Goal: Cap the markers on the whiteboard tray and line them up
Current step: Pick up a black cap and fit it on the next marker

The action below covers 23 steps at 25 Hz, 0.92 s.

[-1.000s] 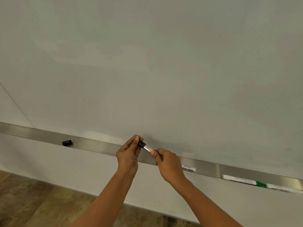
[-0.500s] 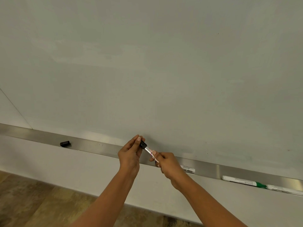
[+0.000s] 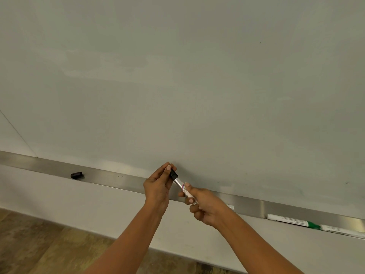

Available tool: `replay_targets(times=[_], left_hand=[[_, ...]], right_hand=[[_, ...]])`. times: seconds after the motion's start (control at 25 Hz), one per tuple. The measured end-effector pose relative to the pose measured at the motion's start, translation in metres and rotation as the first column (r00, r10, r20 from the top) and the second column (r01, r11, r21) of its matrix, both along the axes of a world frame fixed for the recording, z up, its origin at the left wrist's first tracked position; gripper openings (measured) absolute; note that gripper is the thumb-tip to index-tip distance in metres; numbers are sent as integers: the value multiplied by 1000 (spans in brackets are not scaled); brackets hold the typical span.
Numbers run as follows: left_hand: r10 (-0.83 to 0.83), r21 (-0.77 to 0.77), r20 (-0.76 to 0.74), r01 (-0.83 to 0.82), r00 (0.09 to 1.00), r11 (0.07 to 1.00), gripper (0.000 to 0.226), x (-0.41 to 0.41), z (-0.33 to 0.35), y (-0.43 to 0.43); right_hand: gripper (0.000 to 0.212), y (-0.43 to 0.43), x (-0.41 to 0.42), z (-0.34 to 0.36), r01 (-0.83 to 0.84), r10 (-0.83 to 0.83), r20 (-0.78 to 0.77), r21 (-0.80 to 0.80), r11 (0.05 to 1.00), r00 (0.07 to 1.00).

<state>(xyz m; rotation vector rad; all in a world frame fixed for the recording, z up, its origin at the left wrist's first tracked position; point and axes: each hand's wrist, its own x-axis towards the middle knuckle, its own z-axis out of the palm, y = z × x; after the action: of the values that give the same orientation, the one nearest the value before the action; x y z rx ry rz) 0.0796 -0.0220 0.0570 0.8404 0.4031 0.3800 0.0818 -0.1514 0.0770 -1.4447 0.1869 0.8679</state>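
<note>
Marker (image 3: pixel 182 187), light and rigid, sits gripped at its barrel by the right hand (image 3: pixel 205 208); left hand (image 3: pixel 158 186) pinches its black cap (image 3: pixel 173 173).

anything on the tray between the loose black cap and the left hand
No. In the head view, the tray is bare metal from the loose black cap to the left hand.

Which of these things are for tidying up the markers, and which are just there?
For the job: left hand, right hand, held marker, black cap at its tip, loose cap, tray, green marker, far-right marker.
Just there: whiteboard, wooden floor.
</note>
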Motion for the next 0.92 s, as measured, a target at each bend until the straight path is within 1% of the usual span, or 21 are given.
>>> replay_targets(times=[0.12, 0.24, 0.32, 0.4, 0.56, 0.68, 0.76, 0.84, 0.92], left_hand=[[0, -8, -3, 0, 1000, 1000, 14, 0, -1, -1], [-6, -16, -8, 6, 1000, 1000, 14, -1, -2, -2], [-4, -19, -9, 4, 1000, 1000, 15, -2, -1, -3], [2, -18, -15, -2, 1000, 1000, 15, -2, -1, -3], [26, -17, -34, -27, 999, 999, 12, -5, -1, -4], [59, -9, -59, -59, 997, 998, 10, -7, 0, -4], [72, -2, -72, -72, 995, 997, 8, -8, 0, -4], [91, 6, -88, -91, 992, 996, 11, -9, -1, -5], [109, 12, -98, -108, 989, 994, 14, -9, 0, -6]], right_hand=[[38, -1, 1, 0, 13, -4, -117, 71, 997, 993], [37, -3, 2, -1, 8, 26, -219, 151, 988, 975], [37, -4, 2, -1, 7, 41, -253, 185, 983, 967], [38, -3, 2, -3, 14, 24, -232, 163, 987, 972], [38, 1, 1, -8, 51, -50, -52, 18, 999, 997], [34, 3, -3, -13, 68, -52, 159, -100, 993, 986], [31, 6, -5, -17, 104, -29, 354, -194, 975, 935], [29, 9, -8, -21, 162, 18, 530, -290, 943, 848], [29, 10, -10, -24, 214, 65, 649, -343, 915, 758]])
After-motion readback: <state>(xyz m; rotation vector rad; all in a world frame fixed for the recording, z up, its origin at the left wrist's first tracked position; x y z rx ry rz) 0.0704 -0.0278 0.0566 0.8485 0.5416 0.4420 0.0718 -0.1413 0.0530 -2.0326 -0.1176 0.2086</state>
